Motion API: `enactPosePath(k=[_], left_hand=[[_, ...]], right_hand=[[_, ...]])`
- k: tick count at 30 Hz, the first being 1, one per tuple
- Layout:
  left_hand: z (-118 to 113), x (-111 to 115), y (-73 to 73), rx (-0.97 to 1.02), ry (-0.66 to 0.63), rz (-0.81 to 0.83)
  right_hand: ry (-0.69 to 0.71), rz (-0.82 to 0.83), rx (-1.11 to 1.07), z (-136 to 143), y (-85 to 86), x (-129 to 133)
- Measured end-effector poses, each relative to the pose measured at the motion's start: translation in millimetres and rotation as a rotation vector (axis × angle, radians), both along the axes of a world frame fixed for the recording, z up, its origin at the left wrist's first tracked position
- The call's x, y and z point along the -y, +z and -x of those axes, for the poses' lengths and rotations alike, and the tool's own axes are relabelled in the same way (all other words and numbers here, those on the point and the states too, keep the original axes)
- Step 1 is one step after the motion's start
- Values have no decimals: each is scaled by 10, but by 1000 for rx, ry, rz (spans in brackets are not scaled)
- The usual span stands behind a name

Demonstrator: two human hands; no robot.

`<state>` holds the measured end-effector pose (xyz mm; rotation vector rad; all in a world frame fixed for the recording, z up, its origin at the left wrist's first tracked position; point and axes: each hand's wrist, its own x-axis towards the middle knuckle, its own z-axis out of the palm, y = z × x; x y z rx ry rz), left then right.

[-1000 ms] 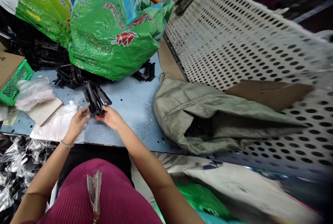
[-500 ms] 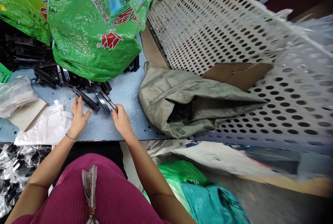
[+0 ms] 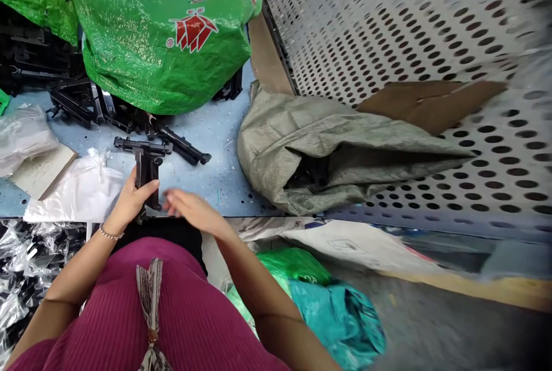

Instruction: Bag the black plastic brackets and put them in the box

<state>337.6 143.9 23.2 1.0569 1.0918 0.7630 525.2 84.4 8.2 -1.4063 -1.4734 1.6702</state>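
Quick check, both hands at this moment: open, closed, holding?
Left hand: closed, holding black parts.
Right hand: open beside them, blurred; contact can't be told.

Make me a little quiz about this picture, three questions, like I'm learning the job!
1. Which hand grips a black piece? A: right. B: left. C: neither.
2. True or false: the greyish sack on the table has its mouth open.
3. Fill in the colour: the logo on the big green bag is mostly ____.

Key: 1. B, the left hand. 2. True. 3. Red.
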Motion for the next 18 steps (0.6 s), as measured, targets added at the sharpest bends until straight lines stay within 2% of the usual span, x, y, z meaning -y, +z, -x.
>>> enactPosePath(k=[2,3,5,6,8,10,12,16,18], left_hand=[[83,51,14,-132,-16,-111],[104,74,28,-162,-49,-151],[116,107,56,-202,-103,-204],[113,116,64,-217,-114,-221],[102,117,56,-240,-100,-240],[96,99,17,-245,-73,-233],[102,68,-37,-235,-31,-207],[142,-16,-121,-209,86,-172],[161,-57,-145,-268,86,-207]], right_hand=[[-205,-349,340,-77,125,-164],[-241,-512,452,-87,164,-264],[-177,-753,563,-58,185,-469],[-121,-817,582,-31,174,-560],[-63,-822,576,23,133,-679],[-93,-708,537,66,102,-671],[-100,-603,502,115,88,-520],[92,-580,511,284,56,-9],[155,-481,466,332,36,140]])
